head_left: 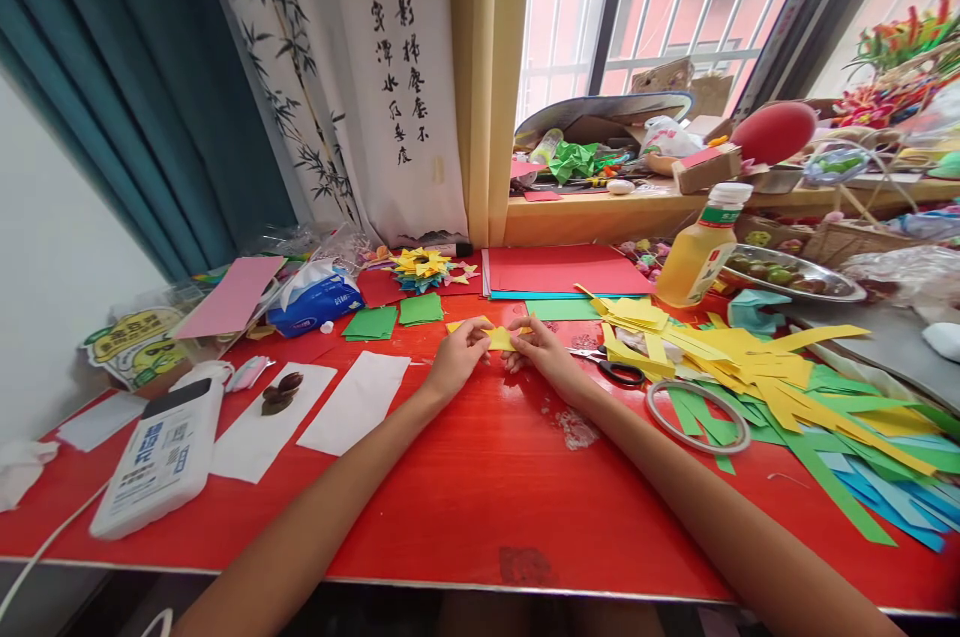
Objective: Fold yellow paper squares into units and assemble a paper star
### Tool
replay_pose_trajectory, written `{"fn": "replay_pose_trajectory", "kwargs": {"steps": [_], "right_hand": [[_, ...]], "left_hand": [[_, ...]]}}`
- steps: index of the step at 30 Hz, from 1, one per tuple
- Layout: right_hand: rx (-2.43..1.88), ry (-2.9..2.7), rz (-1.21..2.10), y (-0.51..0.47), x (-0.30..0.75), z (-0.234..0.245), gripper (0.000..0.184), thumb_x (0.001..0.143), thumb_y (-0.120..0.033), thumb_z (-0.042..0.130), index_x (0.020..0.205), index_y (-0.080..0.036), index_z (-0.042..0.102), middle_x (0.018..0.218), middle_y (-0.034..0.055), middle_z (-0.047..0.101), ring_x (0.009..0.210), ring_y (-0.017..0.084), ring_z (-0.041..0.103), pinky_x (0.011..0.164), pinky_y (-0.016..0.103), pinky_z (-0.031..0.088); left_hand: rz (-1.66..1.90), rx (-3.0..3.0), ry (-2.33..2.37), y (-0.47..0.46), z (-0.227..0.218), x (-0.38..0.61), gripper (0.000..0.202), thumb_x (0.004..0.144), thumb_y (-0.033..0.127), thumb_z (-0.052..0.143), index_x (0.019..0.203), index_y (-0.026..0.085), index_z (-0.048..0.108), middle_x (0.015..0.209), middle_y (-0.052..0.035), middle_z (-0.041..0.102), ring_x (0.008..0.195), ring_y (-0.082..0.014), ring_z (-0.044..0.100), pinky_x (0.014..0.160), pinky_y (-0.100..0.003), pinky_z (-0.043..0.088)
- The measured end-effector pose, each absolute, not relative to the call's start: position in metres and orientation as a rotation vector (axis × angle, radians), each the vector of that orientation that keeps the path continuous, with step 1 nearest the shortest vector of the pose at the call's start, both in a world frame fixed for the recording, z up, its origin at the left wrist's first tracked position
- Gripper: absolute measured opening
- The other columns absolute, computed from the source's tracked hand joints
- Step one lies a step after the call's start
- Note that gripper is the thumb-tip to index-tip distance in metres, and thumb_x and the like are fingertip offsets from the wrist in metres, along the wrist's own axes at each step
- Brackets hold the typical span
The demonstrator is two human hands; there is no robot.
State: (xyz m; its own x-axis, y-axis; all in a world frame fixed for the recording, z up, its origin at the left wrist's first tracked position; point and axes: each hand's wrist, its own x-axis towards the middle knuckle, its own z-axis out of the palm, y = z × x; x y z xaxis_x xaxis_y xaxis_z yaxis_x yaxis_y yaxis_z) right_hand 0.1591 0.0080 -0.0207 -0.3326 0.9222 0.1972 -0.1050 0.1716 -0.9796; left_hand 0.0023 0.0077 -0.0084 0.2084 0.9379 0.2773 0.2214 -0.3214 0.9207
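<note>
A small piece of yellow paper (499, 338) is stretched between my two hands above the red table (420, 517). My left hand (461, 357) pinches its left side between thumb and fingers. On the opposite side, my right hand (541, 354) grips the paper the same way. The fingers cover parts of the sheet, so its folds cannot be made out fully. Just right of my right hand lie scissors (621, 372) with black handles. Green paper squares (371, 323) are stacked beyond my left hand, near a folded yellow and blue paper ornament (421, 269).
Yellow paper strips (720, 357), green strips (817, 437) and a roll of tape (697, 417) spread over the right side. Behind them stands a juice bottle (701, 252). At left are a tissue pack (315, 302), white sheets (352, 402) and a white device (161, 457) with a cable.
</note>
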Motion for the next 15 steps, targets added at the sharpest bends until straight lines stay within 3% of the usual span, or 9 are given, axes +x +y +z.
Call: {"fn": "replay_pose_trajectory", "kwargs": {"steps": [6, 11, 15], "right_hand": [[-0.813, -1.458, 1.334, 0.0071, 0.1605, -0.0194, 0.024, 0.073, -0.032, 0.051, 0.091, -0.020, 0.041, 0.062, -0.0045, 0.053, 0.054, 0.011, 0.056, 0.059, 0.027, 0.047], [-0.834, -1.413, 1.358, 0.0071, 0.1605, -0.0165, 0.017, 0.069, -0.028, 0.054, 0.081, -0.019, 0.047, 0.061, -0.0042, 0.054, 0.053, 0.010, 0.055, 0.059, 0.026, 0.046], [-0.803, -1.339, 1.403, 0.0075, 0.1622, -0.0173, 0.013, 0.068, -0.025, 0.055, 0.077, -0.018, 0.050, 0.066, -0.0027, 0.056, 0.056, 0.010, 0.057, 0.061, 0.025, 0.046]], "left_hand": [[1.161, 1.617, 1.001, 0.0096, -0.0094, 0.0030, 0.016, 0.071, 0.021, 0.049, 0.084, 0.014, 0.055, 0.077, -0.0010, 0.056, 0.056, -0.0073, 0.052, 0.056, -0.021, 0.046], [1.132, 1.514, 0.945, 0.0101, -0.0094, 0.0010, 0.014, 0.068, 0.019, 0.051, 0.080, 0.014, 0.056, 0.070, 0.0008, 0.055, 0.054, -0.0069, 0.052, 0.057, -0.022, 0.048], [1.107, 1.422, 0.939, 0.0104, -0.0099, -0.0010, 0.018, 0.066, 0.019, 0.052, 0.082, 0.013, 0.060, 0.076, -0.0007, 0.057, 0.054, -0.0069, 0.054, 0.060, -0.024, 0.049]]}}
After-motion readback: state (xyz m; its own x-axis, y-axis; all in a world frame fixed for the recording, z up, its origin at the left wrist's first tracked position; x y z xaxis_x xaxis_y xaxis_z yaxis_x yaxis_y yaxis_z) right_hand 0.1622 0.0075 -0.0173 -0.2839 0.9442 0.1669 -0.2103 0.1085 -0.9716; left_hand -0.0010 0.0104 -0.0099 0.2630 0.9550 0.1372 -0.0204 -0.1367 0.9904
